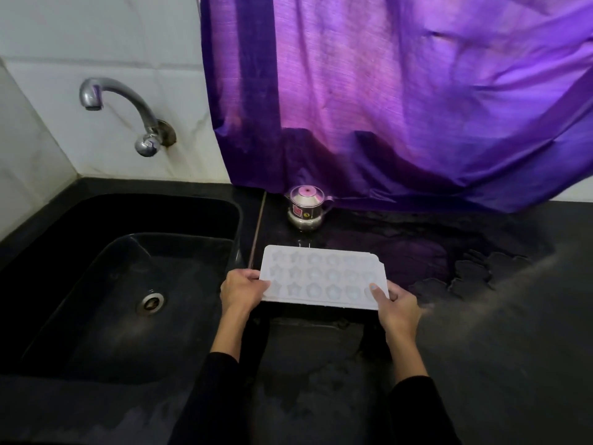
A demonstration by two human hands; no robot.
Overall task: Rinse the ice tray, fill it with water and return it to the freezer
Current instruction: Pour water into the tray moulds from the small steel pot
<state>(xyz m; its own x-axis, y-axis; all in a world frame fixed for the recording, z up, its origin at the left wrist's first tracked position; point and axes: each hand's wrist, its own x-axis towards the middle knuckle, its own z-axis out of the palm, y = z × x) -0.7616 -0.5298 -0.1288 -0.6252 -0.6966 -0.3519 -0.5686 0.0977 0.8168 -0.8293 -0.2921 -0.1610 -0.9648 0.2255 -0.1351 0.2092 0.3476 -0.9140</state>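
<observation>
A white ice tray point(321, 274) with star and flower shaped cells is held level just above the black counter, to the right of the sink. My left hand point(242, 290) grips its near left corner, thumb on top. My right hand point(396, 305) grips its near right corner, thumb lying across a cell. Whether the cells hold water cannot be told. The chrome tap point(118, 110) juts from the tiled wall above the black sink point(80, 252), and no water runs from it.
A small steel pot with a lid point(306, 208) stands on the counter point(481, 332) just behind the tray. A purple curtain point(401, 97) hangs down to the counter at the back. The sink drain point(150, 302) lies left of my left hand. Wet patches mark the counter.
</observation>
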